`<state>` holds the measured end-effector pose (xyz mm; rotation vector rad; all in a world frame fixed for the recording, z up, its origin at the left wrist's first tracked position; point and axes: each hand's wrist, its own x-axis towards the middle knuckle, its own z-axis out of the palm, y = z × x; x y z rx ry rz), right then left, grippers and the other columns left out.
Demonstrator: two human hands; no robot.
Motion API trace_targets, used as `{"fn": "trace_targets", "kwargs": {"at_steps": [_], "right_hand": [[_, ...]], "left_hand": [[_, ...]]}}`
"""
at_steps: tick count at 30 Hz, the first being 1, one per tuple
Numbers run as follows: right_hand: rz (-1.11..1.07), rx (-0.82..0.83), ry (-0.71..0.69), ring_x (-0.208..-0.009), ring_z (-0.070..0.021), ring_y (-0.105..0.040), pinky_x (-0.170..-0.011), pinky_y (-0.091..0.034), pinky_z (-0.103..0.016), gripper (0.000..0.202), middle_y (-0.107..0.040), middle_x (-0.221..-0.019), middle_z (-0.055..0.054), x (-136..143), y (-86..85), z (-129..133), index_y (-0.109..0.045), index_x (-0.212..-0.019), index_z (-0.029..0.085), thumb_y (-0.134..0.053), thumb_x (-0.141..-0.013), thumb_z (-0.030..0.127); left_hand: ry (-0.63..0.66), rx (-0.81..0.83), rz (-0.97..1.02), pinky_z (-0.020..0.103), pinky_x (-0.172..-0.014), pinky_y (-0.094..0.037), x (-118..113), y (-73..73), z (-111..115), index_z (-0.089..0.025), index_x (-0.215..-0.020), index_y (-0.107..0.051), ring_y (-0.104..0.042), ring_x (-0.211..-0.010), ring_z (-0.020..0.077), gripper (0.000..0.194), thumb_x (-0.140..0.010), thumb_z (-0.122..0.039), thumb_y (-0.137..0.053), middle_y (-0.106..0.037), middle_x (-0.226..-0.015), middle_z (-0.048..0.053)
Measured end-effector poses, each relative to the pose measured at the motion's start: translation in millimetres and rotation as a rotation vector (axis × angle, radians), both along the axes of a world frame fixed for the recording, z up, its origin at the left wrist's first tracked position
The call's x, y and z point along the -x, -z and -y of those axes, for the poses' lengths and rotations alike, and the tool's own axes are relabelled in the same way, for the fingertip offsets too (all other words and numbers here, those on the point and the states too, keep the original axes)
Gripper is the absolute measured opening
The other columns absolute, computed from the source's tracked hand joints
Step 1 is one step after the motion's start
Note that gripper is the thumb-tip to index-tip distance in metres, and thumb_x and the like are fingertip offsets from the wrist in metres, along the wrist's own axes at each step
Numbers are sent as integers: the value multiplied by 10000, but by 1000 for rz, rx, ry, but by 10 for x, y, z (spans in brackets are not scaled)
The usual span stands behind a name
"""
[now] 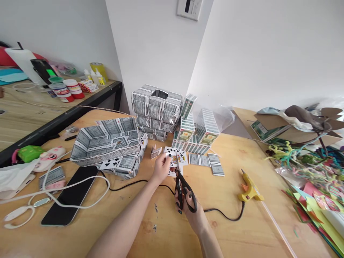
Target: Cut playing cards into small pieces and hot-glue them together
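Near the table's middle, my left hand (161, 168) pinches the left side of a playing card (179, 157), which shows a black king. My right hand (192, 211) is wrapped round the black handles of a pair of scissors (179, 182). Their blades point away from me and lie at the card. Beneath it is at least one more card, mostly covered. Just behind my left hand stands a small folded card piece (156, 152). To the right of the king lie grey-backed cards (199, 159) in an L shape.
Left is an open tray made of cards (80, 145); behind stands a stacked card box (157, 105). Card packs (206, 125) are piled beside it. A yellow glue gun (249, 188) sits right, its cord crossing the table. A phone (70, 197) lies left under a white cable.
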<state>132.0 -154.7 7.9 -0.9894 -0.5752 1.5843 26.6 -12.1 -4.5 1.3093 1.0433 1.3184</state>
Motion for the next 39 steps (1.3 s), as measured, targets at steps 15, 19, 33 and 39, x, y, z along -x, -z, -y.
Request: {"fn": "trace_targets", "kwargs": {"at_steps": [15, 19, 33, 39], "right_hand": [[30, -43, -51, -579, -104, -387, -496, -313, -233, 348, -496, -735, -38, 9, -98, -8, -590, -892, 172, -620, -728, 477], [79, -47, -47, -581, -100, -376, -496, -315, -225, 323, -465, -706, -20, 6, -106, -17, -586, -847, 167, -613, -737, 470], [211, -88, -106, -518, -88, -286, -454, -275, -219, 379, -370, -641, 23, 28, -190, -36, -580, -919, 175, -570, -748, 513], [189, -37, -102, -504, -73, -256, -442, -244, -206, 425, -374, -660, 28, 15, -158, -31, -553, -1034, 206, -612, -723, 489]], "left_hand": [[-8, -33, -32, 208, -459, -309, -3, -5, 2, -177, -563, -453, -404, -491, 93, 230, -761, -290, -490, -403, -502, -41], [-10, -25, -26, 206, -461, -315, -1, -7, -4, -175, -562, -450, -403, -489, 89, 234, -757, -298, -492, -407, -508, -43], [45, 14, -5, 203, -454, -303, 7, 29, -17, -176, -575, -414, -384, -473, 82, 243, -773, -305, -468, -393, -506, -49], [33, 19, -14, 196, -445, -296, 4, 7, -5, -175, -558, -383, -375, -472, 77, 247, -763, -280, -473, -374, -513, -50]]}}
